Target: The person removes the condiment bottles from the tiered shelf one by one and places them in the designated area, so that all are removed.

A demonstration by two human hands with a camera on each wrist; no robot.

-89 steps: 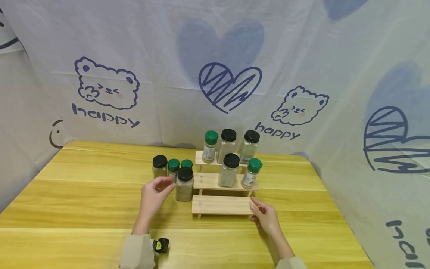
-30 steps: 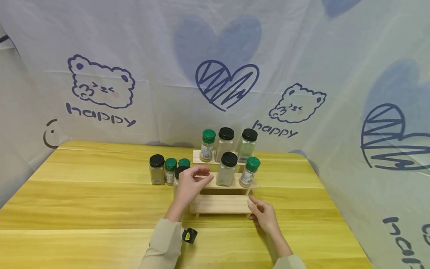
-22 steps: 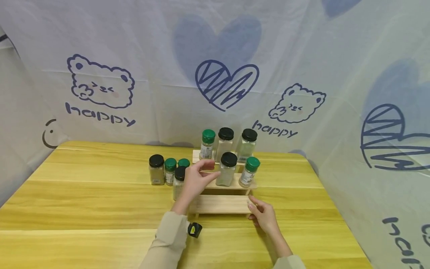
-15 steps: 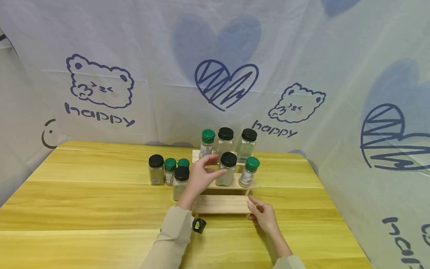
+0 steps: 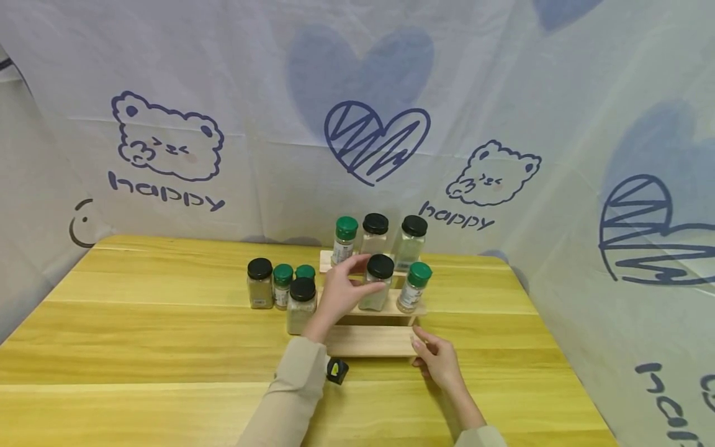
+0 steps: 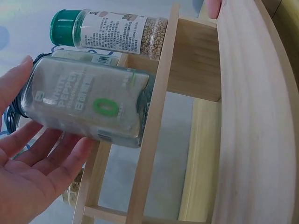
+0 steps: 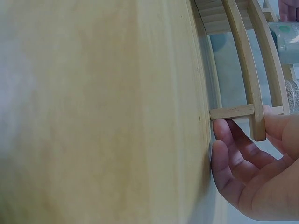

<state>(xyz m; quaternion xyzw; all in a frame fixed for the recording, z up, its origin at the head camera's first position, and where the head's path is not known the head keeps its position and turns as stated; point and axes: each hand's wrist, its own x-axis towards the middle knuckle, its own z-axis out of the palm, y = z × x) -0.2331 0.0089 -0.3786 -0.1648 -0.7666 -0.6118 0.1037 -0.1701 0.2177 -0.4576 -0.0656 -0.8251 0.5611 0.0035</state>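
My left hand (image 5: 342,297) is at a clear, black-lidded spice jar (image 5: 373,300) standing on the middle tier of the wooden step rack (image 5: 371,343). The left wrist view shows the label of this white pepper jar (image 6: 84,100). There the thumb lies by the lid and the fairly straight fingers reach along the jar's other side; firm contact cannot be made out. My right hand (image 5: 441,363) pinches the right end of the lowest tier, thumb on top and fingertips below, as the right wrist view shows. A green-capped shaker (image 5: 412,294) stands right of the pepper jar.
On the top tier stand a green-capped shaker (image 5: 343,248) and two black-lidded jars. Left of the rack, on the wooden table (image 5: 139,347), are a black-lidded jar (image 5: 260,293), a nearer one (image 5: 300,313) and two green-capped shakers. A printed cloth (image 5: 268,186) hangs behind.
My left hand has moved right, from the jars on the table across the rack to the white pepper jar. The right hand stays at the rack's end. The jars stand where they were.
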